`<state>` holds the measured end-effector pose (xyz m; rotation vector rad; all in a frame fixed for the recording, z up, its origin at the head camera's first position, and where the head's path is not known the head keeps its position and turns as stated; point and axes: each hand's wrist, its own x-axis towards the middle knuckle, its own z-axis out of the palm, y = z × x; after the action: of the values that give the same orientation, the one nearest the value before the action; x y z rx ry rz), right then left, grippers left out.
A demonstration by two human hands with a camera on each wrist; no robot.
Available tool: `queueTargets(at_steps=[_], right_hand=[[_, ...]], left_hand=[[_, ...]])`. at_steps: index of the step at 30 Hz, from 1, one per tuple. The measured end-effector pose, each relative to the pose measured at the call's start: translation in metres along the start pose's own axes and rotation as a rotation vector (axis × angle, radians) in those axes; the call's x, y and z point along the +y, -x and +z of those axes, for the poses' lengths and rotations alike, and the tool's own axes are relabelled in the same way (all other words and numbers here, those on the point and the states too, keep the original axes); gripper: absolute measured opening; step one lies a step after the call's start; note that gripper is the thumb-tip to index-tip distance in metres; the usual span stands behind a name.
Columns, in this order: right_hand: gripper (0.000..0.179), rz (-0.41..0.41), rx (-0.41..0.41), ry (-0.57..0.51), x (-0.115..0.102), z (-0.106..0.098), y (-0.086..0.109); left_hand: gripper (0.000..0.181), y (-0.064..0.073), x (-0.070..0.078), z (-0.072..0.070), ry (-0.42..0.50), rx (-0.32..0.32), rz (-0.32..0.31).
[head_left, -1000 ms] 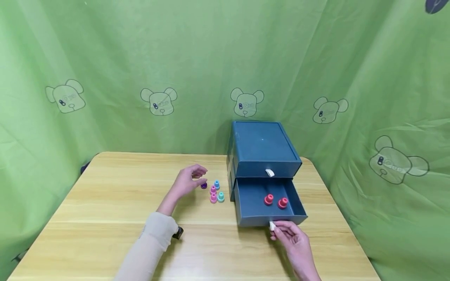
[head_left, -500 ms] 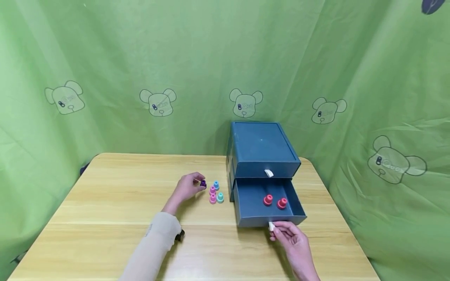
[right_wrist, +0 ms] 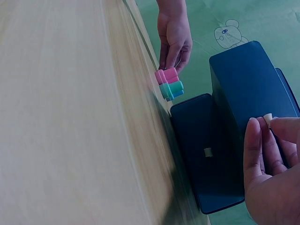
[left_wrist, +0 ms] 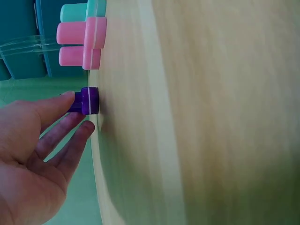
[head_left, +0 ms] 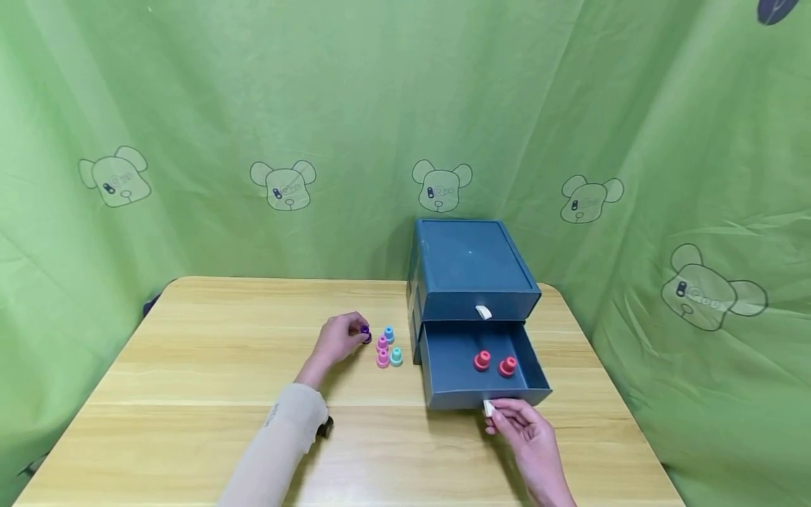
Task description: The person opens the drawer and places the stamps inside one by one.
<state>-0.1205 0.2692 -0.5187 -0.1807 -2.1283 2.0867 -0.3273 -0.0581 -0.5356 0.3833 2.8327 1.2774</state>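
The left hand has the purple peg in a narrow pinch, just left of the pink pegs on the table, while the right hand pinches the white tab of the pulled-out drawer with two red pegs in it. Honestly can't tell if the purple peg's base touches the table, its top is partly tucked behind the left hand in the left wrist view, and the right arm gets cut off at the bottom of the head view
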Motion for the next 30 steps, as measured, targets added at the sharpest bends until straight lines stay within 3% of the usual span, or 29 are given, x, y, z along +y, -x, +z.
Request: queueTargets(at_steps=[9,17,30], right_hand=[[0.031,-0.022,-0.002,0.001,-0.001,0.0,0.0],[0.031,-0.01,0.007,-0.008,0.001,0.001,0.0],[0.032,0.013,0.01,0.009,0.001,0.0,0.0]], left_hand=[[0.017,0.001,0.0,-0.004,0.01,0.042,0.036],[0.018,0.004,0.005,-0.008,0.037,0.042,0.028],[0.018,0.012,0.02,-0.021,0.066,0.037,0.067]])
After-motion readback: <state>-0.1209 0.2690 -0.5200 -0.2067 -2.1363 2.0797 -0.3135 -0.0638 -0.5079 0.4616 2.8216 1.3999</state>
